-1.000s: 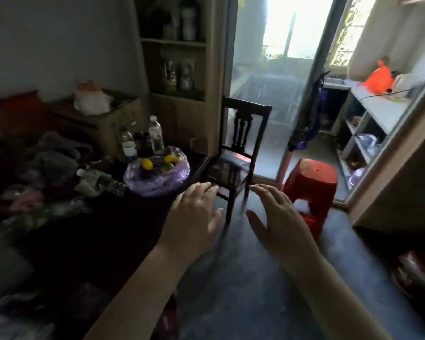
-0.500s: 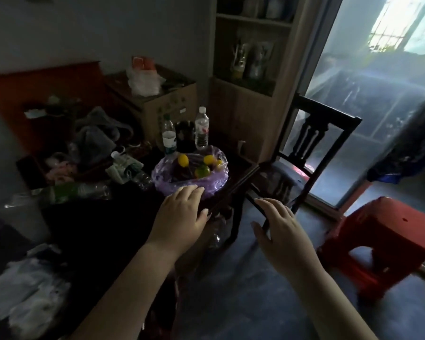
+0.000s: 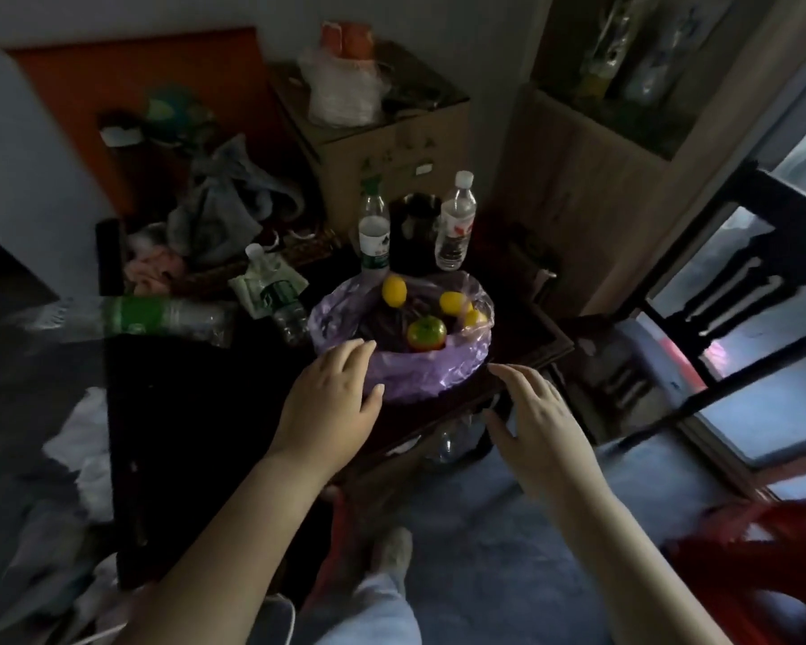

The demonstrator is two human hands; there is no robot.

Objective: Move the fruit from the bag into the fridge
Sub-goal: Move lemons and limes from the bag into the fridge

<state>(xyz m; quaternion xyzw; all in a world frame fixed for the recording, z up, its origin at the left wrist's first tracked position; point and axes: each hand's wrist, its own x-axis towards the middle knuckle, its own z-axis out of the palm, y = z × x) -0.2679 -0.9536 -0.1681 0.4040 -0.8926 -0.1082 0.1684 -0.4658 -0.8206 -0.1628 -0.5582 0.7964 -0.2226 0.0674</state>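
Note:
A purple plastic bag sits open on the near right corner of a dark wooden table. Inside it lie three yellow lemons and a green-and-red apple. My left hand hovers at the bag's near left rim with fingers spread, holding nothing. My right hand is spread open just right of the bag, over the table's corner. No fridge is in view.
Two upright water bottles stand behind the bag, and a large bottle lies on its side at left. A cardboard box is behind. A dark chair and a red stool stand to the right.
The view has swung left and down toward the table, and I have come closer. Both hands have reached forward to the bag's near side; both stay empty.

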